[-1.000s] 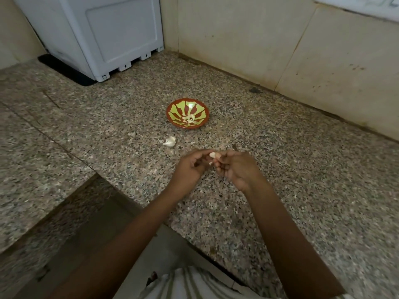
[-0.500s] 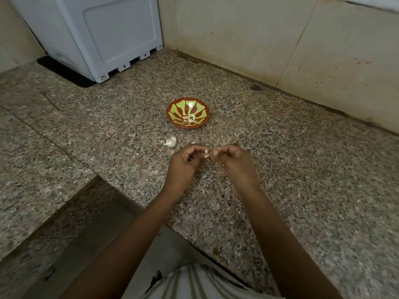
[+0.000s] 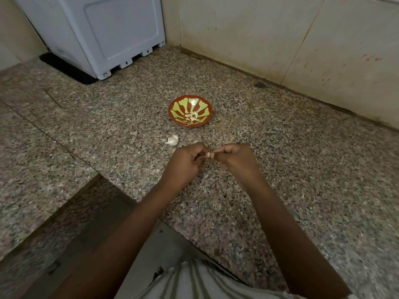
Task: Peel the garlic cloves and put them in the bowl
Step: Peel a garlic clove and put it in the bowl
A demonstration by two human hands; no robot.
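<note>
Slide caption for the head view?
Left hand and right hand pinch a garlic clove near the bowl of peeled cloves.

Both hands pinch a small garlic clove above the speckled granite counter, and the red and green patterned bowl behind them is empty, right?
Not empty: the head view shows pale peeled garlic cloves in the red and green patterned bowl. The left hand and right hand do pinch a small garlic clove above the speckled granite counter.
</note>
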